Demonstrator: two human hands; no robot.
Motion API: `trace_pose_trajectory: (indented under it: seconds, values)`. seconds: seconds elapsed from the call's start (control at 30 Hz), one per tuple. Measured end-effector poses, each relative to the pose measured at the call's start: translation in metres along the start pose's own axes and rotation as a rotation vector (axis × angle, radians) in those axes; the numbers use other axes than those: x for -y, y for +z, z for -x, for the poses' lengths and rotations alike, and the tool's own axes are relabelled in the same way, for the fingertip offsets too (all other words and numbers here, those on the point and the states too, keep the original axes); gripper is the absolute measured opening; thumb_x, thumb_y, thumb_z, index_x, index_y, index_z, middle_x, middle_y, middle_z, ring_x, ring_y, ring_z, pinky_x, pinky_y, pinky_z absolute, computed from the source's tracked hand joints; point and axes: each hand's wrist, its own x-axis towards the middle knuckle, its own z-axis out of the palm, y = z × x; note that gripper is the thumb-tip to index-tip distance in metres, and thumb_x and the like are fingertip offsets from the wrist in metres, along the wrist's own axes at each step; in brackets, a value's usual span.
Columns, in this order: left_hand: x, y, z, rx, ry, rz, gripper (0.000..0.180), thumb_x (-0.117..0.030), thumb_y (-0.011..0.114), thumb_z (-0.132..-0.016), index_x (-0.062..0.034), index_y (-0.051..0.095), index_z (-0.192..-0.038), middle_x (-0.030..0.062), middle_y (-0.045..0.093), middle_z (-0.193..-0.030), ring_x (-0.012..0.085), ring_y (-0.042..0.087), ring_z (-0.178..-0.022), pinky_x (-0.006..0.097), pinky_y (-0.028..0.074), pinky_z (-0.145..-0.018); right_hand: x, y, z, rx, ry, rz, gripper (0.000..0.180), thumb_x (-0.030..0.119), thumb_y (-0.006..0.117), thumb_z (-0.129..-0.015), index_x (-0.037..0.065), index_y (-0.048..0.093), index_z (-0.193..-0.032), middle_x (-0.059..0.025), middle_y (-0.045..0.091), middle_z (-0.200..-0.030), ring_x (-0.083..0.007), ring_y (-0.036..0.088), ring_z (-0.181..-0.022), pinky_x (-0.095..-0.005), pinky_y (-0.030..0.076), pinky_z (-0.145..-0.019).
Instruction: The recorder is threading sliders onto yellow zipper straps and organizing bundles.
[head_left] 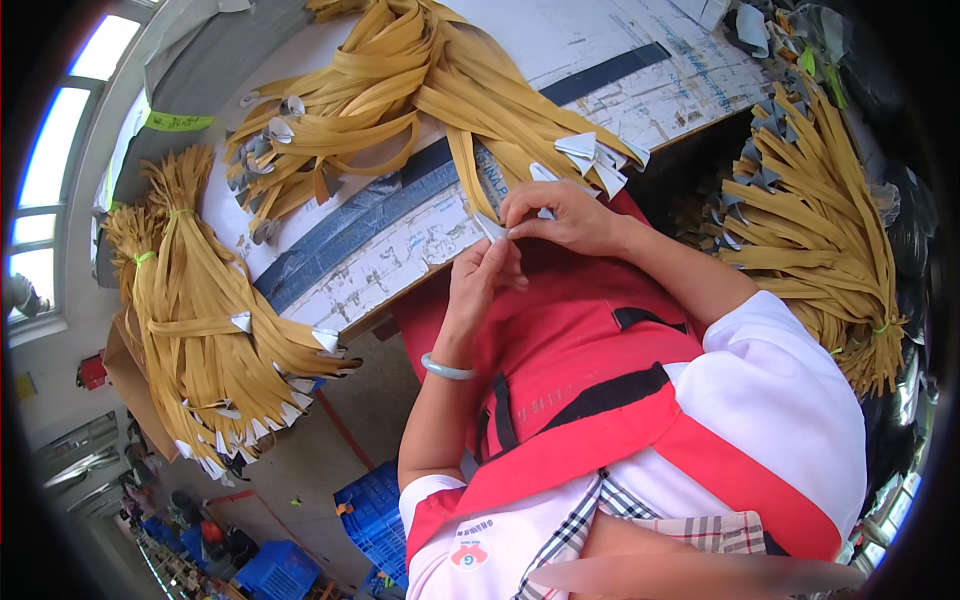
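Close to my body, at the table's near edge, both hands meet at the white end piece (489, 227) of a flat mustard-yellow strap (463, 165). My left hand (484, 272) pinches it from below, thumb against the fingers. From the right, my right hand (568, 217) is closed with thumb and forefinger at the same tip. The strap runs back to a large heap of yellow straps (385, 65) on the table. Several loose white-tipped ends (590, 152) lie just beyond my right hand.
The worn white table (400, 245) carries dark tape bands. Tied bundles of yellow straps hang at its left (215, 310), and another bundle (820, 235) sits at the right. Blue crates (372, 515) stand on the floor at lower left. A red apron (570, 330) covers my front.
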Motion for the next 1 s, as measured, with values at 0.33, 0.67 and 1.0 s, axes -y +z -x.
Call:
trace_pose_trajectory:
  seconds: [0.33,0.67,1.0]
  values:
    - [-0.061,0.005,-0.007,-0.256,0.709,-0.89,0.021,0.006,0.074,-0.076,-0.0027,0.066,-0.092,0.0076,0.065,-0.095,0.0244,0.061,-0.089,0.031,0.05,-0.078,0.018,-0.015,-0.032,0.189,0.278,-0.27,0.008,0.002,0.069,-0.087,0.002,0.062,-0.092,-0.0031,0.061,-0.096,-0.0117,0.06,-0.089,-0.0252,0.05,-0.078]
    - [-0.067,-0.006,-0.011,-0.184,0.534,-0.251,0.011,0.008,0.066,-0.087,-0.0015,0.061,-0.09,0.0034,0.061,-0.095,0.0126,0.056,-0.092,0.026,0.044,-0.085,0.013,-0.011,-0.057,0.211,0.115,-0.354,0.011,0.004,0.072,-0.087,0.002,0.062,-0.091,-0.0021,0.061,-0.09,-0.0094,0.061,-0.084,-0.0239,0.05,-0.078]
    - [-0.039,0.019,-0.014,-0.533,0.792,-0.415,0.003,-0.002,0.058,-0.099,-0.0023,0.055,-0.098,0.0037,0.06,-0.093,0.0088,0.058,-0.079,0.022,0.049,-0.075,0.031,0.009,-0.06,-0.082,-0.091,0.29,0.012,0.006,0.072,-0.085,0.001,0.063,-0.091,-0.0073,0.061,-0.081,-0.0172,0.061,-0.076,-0.0298,0.047,-0.064]
